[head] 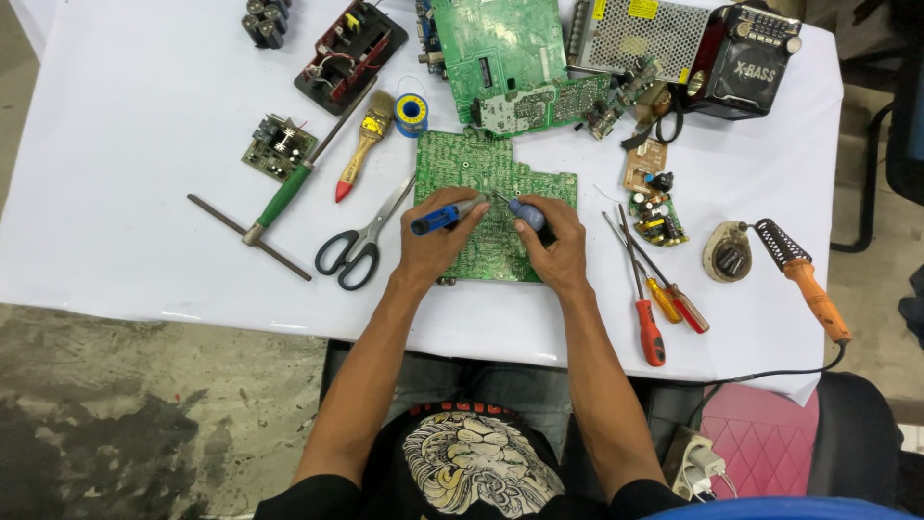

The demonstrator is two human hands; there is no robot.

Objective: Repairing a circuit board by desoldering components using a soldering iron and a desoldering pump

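From my head camera, looking straight down, my left hand (430, 246) is clenched around a blue-handled tool (443, 215) whose metal tip points right, and my right hand (553, 246) grips a small blue-handled screwdriver (525, 212) whose thin tip slants up and left, so the two tips nearly meet over the green circuit board (462, 169). That board lies flat on the white table (125, 193) directly in front of me, and both my wrists rest on its near half, hiding much of the lower edge. Just left of the board lie black-handled scissors (358, 246), a paintbrush with a red tip (364, 143) and a long green-handled T-shaped tool (279, 197); a blue spool of solder (411, 114) sits just beyond the board's far left corner. A larger green board (500, 58) lies behind it, touching or nearly touching its far edge. To my right, well clear of my hand, are three screwdrivers with red and yellow handles (659, 303), a small board with capacitors (654, 217), and an orange-handled soldering iron (813, 289) beside its round stand (727, 252). A black radio (746, 63) stands at the far right corner.
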